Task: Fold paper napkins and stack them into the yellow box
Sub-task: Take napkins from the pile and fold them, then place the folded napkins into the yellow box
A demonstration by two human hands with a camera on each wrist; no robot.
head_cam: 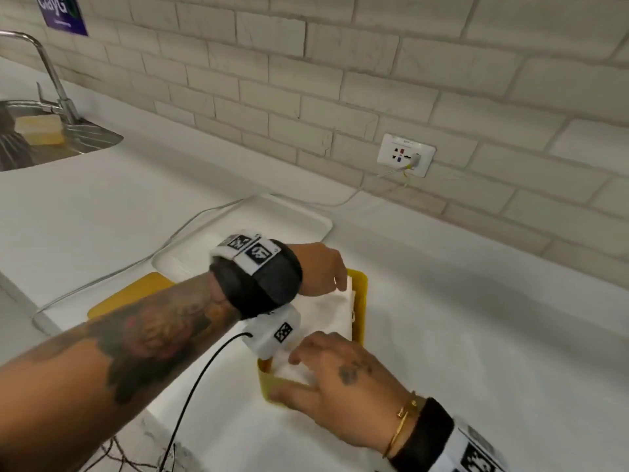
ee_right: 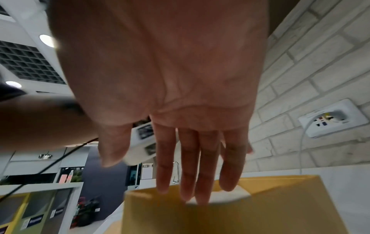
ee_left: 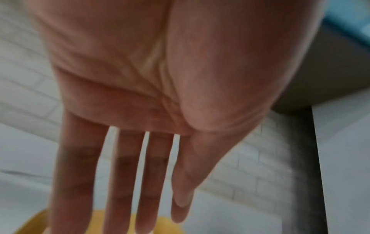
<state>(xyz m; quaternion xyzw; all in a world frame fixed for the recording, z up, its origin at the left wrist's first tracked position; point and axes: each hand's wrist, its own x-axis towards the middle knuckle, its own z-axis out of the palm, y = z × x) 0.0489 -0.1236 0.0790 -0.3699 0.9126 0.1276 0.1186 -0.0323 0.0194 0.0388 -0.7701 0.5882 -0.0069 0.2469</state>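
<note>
The yellow box stands on the white counter, with folded white napkins stacked inside it. My left hand reaches across over the far end of the box, its fingers straight and spread in the left wrist view, holding nothing. My right hand lies at the near end. Its straight fingers press on the top napkin while the thumb rests against the outside of the box wall. The left wrist camera hides part of the stack.
A white tray with more napkins lies behind the box. A yellow lid sits to the left under my forearm. A sink with tap and sponge is far left. A wall socket with a white cable is behind.
</note>
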